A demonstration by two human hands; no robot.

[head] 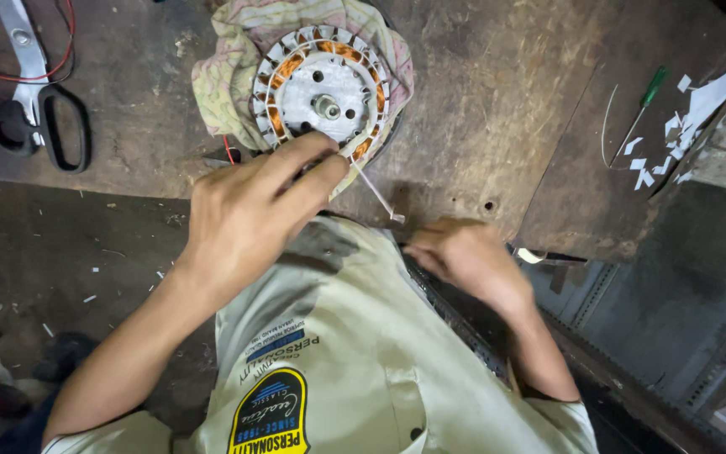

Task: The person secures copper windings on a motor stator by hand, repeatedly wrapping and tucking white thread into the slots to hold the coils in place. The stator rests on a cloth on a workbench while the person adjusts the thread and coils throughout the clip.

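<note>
- Two hands of mine are at work over a worn wooden bench (497, 92), and I take it from the left.
- Black-handled scissors (31, 101) lie far left, with a red wire (52, 63) looped beside them, well apart from my hands.
- My left hand (245, 219) is half closed, forefinger and thumb pinched on a white paper strip (376, 193) at the near rim of the motor core (323, 92).
- The motor core sits flat on a crumpled cloth (220, 76), copper windings showing between its slots.
- My right hand (464, 256) is curled loosely at the bench edge near the strip's free end; I cannot tell whether it grips anything.
- A green screwdriver (644, 101) and white paper scraps (682, 126) lie far right.
- Risk, as I judge it: pushing hard could buckle or tear the strip, or scrape the copper; the core could shift on the soft cloth.
</note>
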